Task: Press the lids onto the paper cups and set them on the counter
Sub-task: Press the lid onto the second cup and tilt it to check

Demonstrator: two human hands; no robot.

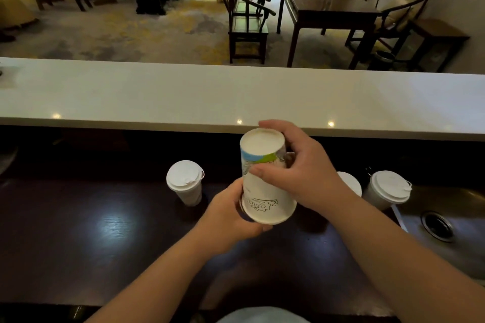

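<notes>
I hold a white paper cup [265, 186] upside down above the dark lower counter [91, 231], its base facing up and tilted toward me. My left hand [231, 217] grips the rim end from below-left; whether a lid sits there is hidden. My right hand [294, 168] wraps the upper part near the base. A lidded cup [185, 182] stands upright to the left. Another lidded cup [388, 189] stands at the right, and a third [350, 182] is partly hidden behind my right wrist.
A long white raised counter [236, 97] runs across just beyond the cups. A steel sink with a drain [437, 224] lies at the right. Beyond the counter are dark wooden chairs [246, 18] and a table [328, 5] on a carpeted floor.
</notes>
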